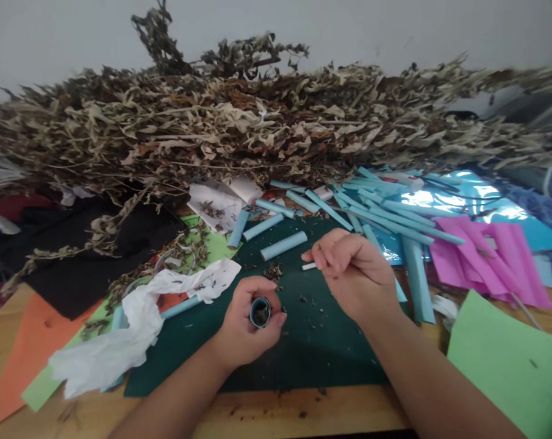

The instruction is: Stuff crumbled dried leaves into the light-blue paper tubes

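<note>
The left hand is curled around a short, light-blue paper tube, thumb and fingers closed about its wall. The tube is at the near middle of a dark green flat mat, which lies on a light wooden worktop. Its long axis points roughly toward the viewer, with the open end facing up and dark material visible inside.

The right hand is above the mat, fingertips drawn together, and appears to pinch a thin white stick. The stick projects leftward, its long axis nearly level across the view and crosswise to that of the tube. From the stick, the tube mouth lies to the left and nearer the person; the two are apart. The left hand is the nearer to the tube, since it holds it.

Beyond the hands are brown crumbled dry leaves, then a cut light-blue paper cylinder. A wide heap of dried leafy stems stands farthest. No brand, label or writing is legible.
</note>
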Demonstrator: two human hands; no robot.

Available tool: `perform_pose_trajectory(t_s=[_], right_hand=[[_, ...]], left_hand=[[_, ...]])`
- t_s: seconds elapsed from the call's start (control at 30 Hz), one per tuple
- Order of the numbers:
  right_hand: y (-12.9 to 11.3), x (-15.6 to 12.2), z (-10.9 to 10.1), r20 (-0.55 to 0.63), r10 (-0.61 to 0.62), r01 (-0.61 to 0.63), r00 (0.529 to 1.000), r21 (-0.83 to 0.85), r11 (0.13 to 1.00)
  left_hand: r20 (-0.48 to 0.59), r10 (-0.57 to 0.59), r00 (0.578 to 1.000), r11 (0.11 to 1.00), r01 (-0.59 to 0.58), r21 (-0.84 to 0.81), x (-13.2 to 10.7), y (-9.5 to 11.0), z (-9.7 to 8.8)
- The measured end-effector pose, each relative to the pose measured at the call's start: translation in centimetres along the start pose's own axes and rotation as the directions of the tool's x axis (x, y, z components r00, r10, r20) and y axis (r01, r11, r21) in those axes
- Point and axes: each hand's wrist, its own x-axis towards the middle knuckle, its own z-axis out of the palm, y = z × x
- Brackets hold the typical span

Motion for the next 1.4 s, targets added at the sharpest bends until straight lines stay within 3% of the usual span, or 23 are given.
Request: perform_pose_trajectory(t_s=[0.13,0.27,0.33,0.5,0.67,0.8,0.9,1.03,1.17,1.3,1.4], right_hand=[[0.0,0.0,-0.9,0.019,-0.017,0.02,1.0,-0.162,0.987],[0.2,0.2,-1.3,0.043,0.049,-0.047,0.998,-0.042,0.998],[0.2,0.2,-1.3,0.087,0.06,-0.055,0.994,-0.058,0.997],[-0.2,-0.2,-0.6,0.222,0.106,-0.025,0.969,-0.339,0.94],[-1.5,-0.8,1.1,0.386,0.126,0.146,0.914,-0.603,0.784],[-2.0,-1.2,2.4,0.515,0.163,0.344,0.841,-0.743,0.573],[-1.8,-1.5,3.1,0.517,0.224,0.388,0.826,-0.81,0.44],[-1.6,-1.8,3.8,0.465,0.289,0.354,0.837,-0.862,0.362],[-1.2,-1.8,3.9,0.413,0.33,0.257,0.849,-0.868,0.424],[-0.7,-1.8,3.4,0.44,0.215,0.259,0.872,-0.786,0.561],[-0.3,-1.8,2.9,0.469,0.153,0.306,0.87,-0.757,0.577]], left_hand=[[0.003,0.011,1.0,1.0,-0.011,-0.013,0.0,0.0,0.0],[0.014,0.025,1.0,1.0,-0.025,-0.01,0.0,0.0,-0.1],[0.026,0.015,1.0,1.0,-0.015,0.008,0.0,0.0,-0.2],[0.023,0.018,1.0,1.0,-0.019,0.023,-0.1,-0.1,-0.2],[-0.021,-0.001,1.0,0.997,0.002,0.082,-0.1,0.1,0.1],[-0.094,0.068,0.993,0.979,-0.049,0.196,0.2,0.3,0.0],[-0.12,0.056,0.991,0.976,-0.029,0.214,0.2,0.3,-0.2],[-0.108,-0.031,0.994,0.993,0.042,0.109,0.2,0.2,-0.2],[-0.056,-0.032,0.998,0.999,0.033,0.031,0.1,0.3,0.1],[-0.013,0.009,1.0,1.0,-0.008,0.016,0.1,0.4,0.3],[0.009,0.027,1.0,0.999,-0.028,0.038,0.0,0.3,0.3]])
